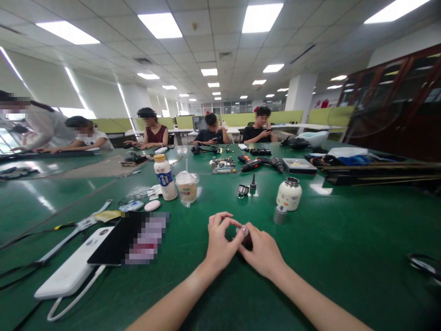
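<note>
My left hand [220,243] pinches the top of a small round silver-topped piece [242,231] between thumb and index finger, its other fingers raised. My right hand [265,250] is wrapped around the same piece from the side. Fingers cover most of it, so I cannot tell its kind. Beyond my right hand are a grey metal cap [280,215] and a cream flask [289,195] with a drawn face and an uncovered steel mouth. Farther ahead lie a dark metal strainer-like part [243,190] and a small dark upright part [253,182].
To the left are a milk bottle [166,178], a lidded drink cup [187,188], a phone [110,239] and a white power bank [74,264] with a cable. A circuit board [223,165] and power drills [253,164] lie ahead. Several people sit across the green table [330,257].
</note>
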Available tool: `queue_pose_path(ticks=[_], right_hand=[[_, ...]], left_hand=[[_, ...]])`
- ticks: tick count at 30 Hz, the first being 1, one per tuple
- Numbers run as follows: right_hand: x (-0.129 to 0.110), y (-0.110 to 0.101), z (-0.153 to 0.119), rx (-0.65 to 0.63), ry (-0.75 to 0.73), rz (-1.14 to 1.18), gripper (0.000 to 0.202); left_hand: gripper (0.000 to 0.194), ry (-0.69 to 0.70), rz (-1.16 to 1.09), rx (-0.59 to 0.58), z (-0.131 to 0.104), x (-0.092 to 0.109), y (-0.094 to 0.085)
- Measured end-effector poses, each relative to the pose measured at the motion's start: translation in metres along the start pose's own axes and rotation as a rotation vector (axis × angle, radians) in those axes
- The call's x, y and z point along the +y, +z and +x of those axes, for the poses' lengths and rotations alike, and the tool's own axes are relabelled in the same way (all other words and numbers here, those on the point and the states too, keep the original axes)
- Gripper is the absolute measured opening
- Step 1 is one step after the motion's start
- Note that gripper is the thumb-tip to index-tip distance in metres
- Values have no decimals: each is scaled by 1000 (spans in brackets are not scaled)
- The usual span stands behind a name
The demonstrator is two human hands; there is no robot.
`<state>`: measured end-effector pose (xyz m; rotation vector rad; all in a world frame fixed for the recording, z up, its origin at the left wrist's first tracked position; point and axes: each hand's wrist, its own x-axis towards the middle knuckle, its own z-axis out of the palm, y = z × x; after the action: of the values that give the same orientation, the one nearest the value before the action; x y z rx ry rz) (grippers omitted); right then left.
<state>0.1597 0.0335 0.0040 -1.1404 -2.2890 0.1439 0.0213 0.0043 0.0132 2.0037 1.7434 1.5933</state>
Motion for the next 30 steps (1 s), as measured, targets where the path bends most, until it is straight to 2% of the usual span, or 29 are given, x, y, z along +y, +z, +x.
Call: queue_pose_path(ticks=[9, 13, 15, 19, 22, 25, 30], right_hand=[[1, 1, 0, 1, -4, -9, 14], [0, 0, 0, 7, -5, -14, 11], [-1, 0, 0, 11, 0, -17, 14], [-1, -1, 0, 15, 18, -21, 18], [-2, -2, 0, 13, 27, -24, 18], [-3, -2, 1, 11, 25, -26, 18], [-3, -2, 0, 13, 23, -34, 17]], left_hand=[[19, 25, -11, -35, 0, 1, -1], [5, 12, 22, -7, 3, 2, -1], [6, -5, 55, 28, 6, 0, -3], [13, -93, 177, 125, 11, -15, -8], [7, -143, 261, 96, 9, -31, -7], [5, -148, 294, 60, 7, -38, -5], [11, -95, 268, 123, 9, -24, -6]])
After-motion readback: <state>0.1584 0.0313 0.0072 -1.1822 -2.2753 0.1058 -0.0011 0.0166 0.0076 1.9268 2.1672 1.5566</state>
